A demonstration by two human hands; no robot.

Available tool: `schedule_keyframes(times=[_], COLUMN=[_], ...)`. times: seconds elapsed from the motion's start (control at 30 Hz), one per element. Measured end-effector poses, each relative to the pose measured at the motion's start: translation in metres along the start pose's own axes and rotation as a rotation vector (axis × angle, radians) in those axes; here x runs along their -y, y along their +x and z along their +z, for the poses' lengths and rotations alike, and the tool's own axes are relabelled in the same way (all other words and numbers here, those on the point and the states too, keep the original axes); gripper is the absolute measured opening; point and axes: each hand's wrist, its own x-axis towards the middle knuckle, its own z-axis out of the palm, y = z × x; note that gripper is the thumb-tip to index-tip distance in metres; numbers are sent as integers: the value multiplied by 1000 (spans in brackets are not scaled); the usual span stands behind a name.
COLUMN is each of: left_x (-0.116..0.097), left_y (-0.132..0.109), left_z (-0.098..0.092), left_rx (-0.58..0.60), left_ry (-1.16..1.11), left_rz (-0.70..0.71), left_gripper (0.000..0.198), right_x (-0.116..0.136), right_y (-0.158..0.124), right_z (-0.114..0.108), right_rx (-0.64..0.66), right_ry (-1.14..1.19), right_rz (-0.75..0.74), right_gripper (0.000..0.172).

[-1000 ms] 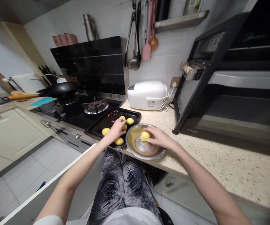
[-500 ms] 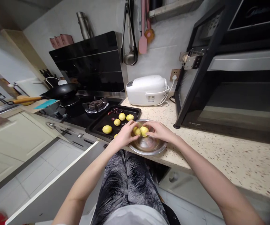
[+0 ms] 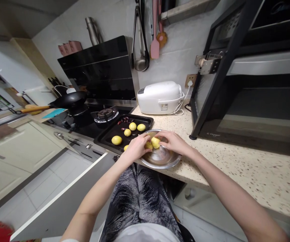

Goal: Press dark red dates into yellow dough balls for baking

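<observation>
Over the steel bowl point(image 3: 161, 164), my right hand point(image 3: 173, 143) is closed round a yellow oval piece of produce point(image 3: 155, 143), a lemon or potato by its look. My left hand point(image 3: 138, 146) has its fingers curled round a second yellow piece point(image 3: 148, 145), partly hidden by them. The two pieces are side by side, close together or touching. Left of the bowl, a black baking tray point(image 3: 107, 136) bears several more yellow pieces point(image 3: 116, 140) and some small dark red pieces point(image 3: 125, 119). My left forearm crosses the tray's near corner.
A white rice cooker point(image 3: 160, 99) stands behind the bowl, plugged in at the wall. A black rack with an oven point(image 3: 258, 114) is at the right. Beyond the tray are a gas burner point(image 3: 106, 114) and a black wok point(image 3: 73, 99). A cabinet door point(image 3: 66, 198) juts out at the left.
The view has shifted slightly, so everything sits a little farther right and lower. Both hands stay over the bowl with the yellow pieces, their fingers moving only slightly.
</observation>
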Motion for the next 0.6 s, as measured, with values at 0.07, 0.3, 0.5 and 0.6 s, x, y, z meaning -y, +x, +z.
schedule_keyframes(times=[0.07, 0.3, 0.5, 0.6], left_x=[1, 40, 86, 90], left_y=[-2, -15, -8, -4], left_z=[0, -2, -5, -5], left_rx=[-37, -466, -191, -169], left_ry=[-43, -64, 271, 304], left_rz=[33, -29, -335, -349], left_gripper=[23, 18, 37, 40], right_x=[-1, 0, 0, -1], right_y=[0, 0, 0, 0], right_z=[0, 0, 0, 1], right_rx=[13, 15, 5, 4], right_ry=[1, -37, -44, -49], right_rz=[4, 29, 28, 14], right_gripper=[29, 30, 29, 30])
